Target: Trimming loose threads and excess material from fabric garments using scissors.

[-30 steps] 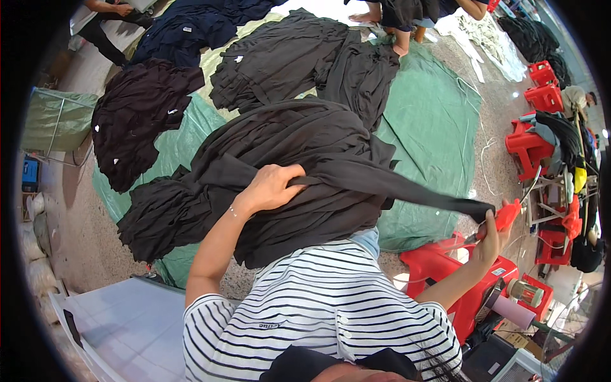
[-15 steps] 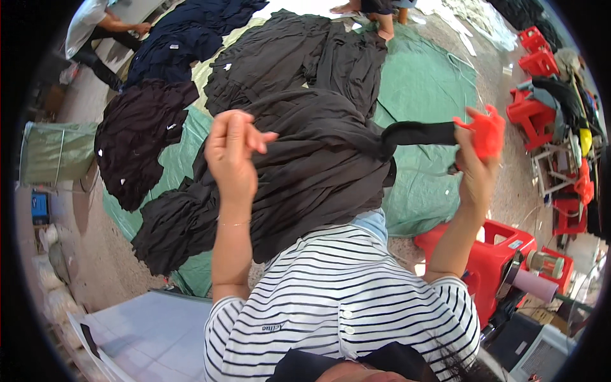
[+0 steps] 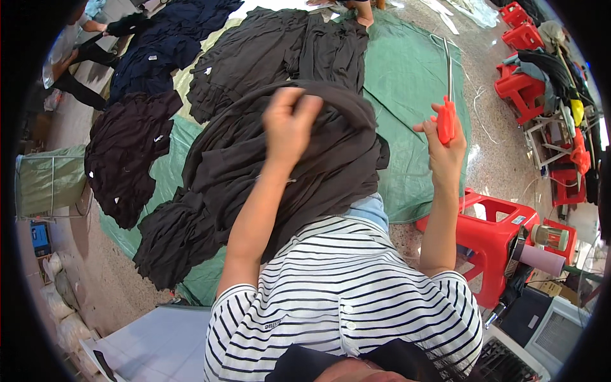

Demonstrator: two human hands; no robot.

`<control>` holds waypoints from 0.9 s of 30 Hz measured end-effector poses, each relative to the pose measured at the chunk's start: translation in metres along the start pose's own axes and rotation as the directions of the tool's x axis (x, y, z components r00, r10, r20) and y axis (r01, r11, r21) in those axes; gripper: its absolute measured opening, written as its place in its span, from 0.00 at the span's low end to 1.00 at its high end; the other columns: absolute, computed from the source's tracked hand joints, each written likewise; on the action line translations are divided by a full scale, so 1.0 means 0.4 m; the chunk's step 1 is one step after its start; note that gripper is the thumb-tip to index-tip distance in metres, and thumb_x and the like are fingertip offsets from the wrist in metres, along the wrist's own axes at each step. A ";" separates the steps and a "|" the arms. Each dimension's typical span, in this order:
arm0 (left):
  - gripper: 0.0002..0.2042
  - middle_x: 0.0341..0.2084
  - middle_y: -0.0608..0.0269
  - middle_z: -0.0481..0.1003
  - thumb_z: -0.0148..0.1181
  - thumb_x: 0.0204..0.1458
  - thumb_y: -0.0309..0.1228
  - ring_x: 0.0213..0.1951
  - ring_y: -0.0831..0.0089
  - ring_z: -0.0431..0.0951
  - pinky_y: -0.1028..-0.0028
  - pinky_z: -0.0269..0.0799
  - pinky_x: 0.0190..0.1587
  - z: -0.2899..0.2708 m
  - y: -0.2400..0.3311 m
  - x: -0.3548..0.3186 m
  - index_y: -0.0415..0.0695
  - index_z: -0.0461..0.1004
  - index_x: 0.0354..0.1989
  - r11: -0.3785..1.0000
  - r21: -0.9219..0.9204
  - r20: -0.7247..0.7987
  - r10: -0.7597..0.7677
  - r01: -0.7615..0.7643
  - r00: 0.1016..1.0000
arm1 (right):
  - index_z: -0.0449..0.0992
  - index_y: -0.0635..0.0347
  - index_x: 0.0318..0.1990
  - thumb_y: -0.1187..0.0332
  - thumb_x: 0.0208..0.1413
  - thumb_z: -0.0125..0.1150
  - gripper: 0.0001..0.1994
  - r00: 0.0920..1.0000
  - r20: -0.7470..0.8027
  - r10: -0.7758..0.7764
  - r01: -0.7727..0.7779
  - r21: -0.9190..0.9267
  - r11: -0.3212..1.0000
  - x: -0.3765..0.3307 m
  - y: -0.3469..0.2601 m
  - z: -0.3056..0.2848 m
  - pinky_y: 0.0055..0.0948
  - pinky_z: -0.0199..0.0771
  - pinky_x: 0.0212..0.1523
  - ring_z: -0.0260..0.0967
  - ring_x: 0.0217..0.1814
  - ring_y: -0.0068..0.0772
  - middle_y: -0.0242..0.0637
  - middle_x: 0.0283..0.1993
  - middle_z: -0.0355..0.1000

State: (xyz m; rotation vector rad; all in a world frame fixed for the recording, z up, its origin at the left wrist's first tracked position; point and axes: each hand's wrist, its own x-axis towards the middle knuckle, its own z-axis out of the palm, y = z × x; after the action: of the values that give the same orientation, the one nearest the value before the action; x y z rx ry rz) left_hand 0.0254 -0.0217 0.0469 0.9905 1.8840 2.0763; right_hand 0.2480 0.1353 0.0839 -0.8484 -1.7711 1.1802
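Note:
My right hand (image 3: 447, 143) is raised at the right, closed around the red handles of a pair of scissors (image 3: 448, 122). Their long metal blades point away from me, and one finger sticks out to the left. My left hand (image 3: 289, 124) is over the dark grey garment pile (image 3: 248, 172) in front of my body. Motion smears its fingers, so I cannot make out whether they grip the cloth. A rounded fold of dark fabric (image 3: 347, 105) arches just beyond that hand. The pile reaches up to my waist and trails toward the lower left.
More dark garments (image 3: 254, 60) lie on a green sheet (image 3: 407, 83), with maroon (image 3: 127, 153) and navy (image 3: 156, 54) piles to the left. A red stool (image 3: 490, 223) stands close at my right. Another person (image 3: 70, 60) handles dark cloth at the far left; another person's arm shows at the top.
My right hand has let go of the dark fabric strip, and the scissors have swung to point away. My left hand has moved right over the pile, whose cloth has shifted.

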 end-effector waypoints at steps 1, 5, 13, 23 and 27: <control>0.05 0.31 0.70 0.75 0.63 0.56 0.27 0.33 0.82 0.73 0.77 0.71 0.38 -0.056 0.031 -0.012 0.43 0.75 0.39 0.909 -0.401 -0.120 -0.173 0.111 0.978 | 0.70 0.64 0.56 0.69 0.58 0.64 0.20 1.000 -0.001 0.004 -0.004 0.000 1.000 -0.006 0.035 -0.010 0.15 0.59 0.26 0.62 0.23 0.12 0.34 0.34 0.77; 0.13 0.57 0.49 0.72 0.53 0.61 0.28 0.61 0.57 0.69 0.55 0.59 0.65 -0.361 0.009 -0.135 0.37 0.72 0.51 0.237 -0.971 -0.041 -0.305 0.035 0.952 | 0.70 0.64 0.54 0.75 0.56 0.62 0.17 0.981 -0.011 0.196 -0.196 -0.111 0.974 -0.032 0.213 -0.024 0.23 0.71 0.40 0.77 0.37 0.23 0.34 0.33 0.76; 0.14 0.43 0.59 0.73 0.59 0.57 0.29 0.42 0.68 0.73 0.67 0.74 0.48 -0.458 -0.009 -0.412 0.41 0.68 0.50 0.949 -0.306 -0.893 -0.315 0.081 0.321 | 0.72 0.63 0.51 0.72 0.52 0.67 0.19 0.958 0.042 0.285 -0.238 -0.439 0.866 0.018 0.438 0.042 0.26 0.71 0.43 0.75 0.41 0.26 0.32 0.38 0.74; 0.11 0.46 0.55 0.76 0.68 0.45 0.28 0.50 0.54 0.73 0.57 0.62 0.57 -0.181 0.030 -0.416 0.42 0.76 0.36 0.720 0.691 0.111 -0.026 -0.059 0.993 | 0.61 0.55 0.66 0.89 0.39 0.55 0.40 0.891 0.401 0.215 -0.239 0.012 0.971 0.119 0.597 0.179 0.27 0.63 0.62 0.63 0.66 0.32 0.37 0.63 0.66; 0.17 0.53 0.51 0.73 0.70 0.47 0.36 0.51 0.54 0.72 0.61 0.63 0.55 -0.215 0.057 -0.403 0.42 0.75 0.43 0.783 0.623 -0.033 0.020 0.005 0.999 | 0.67 0.55 0.62 0.82 0.43 0.64 0.34 0.916 0.230 0.328 -0.358 0.101 0.928 0.175 0.616 0.174 0.23 0.72 0.39 0.71 0.40 0.22 0.30 0.45 0.73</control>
State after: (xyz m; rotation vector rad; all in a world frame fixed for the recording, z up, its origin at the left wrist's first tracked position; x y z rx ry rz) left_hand 0.1067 -0.1832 0.0123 1.0681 2.6708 1.4727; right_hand 0.1771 0.2508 -0.1443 -1.0090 -1.7204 1.6599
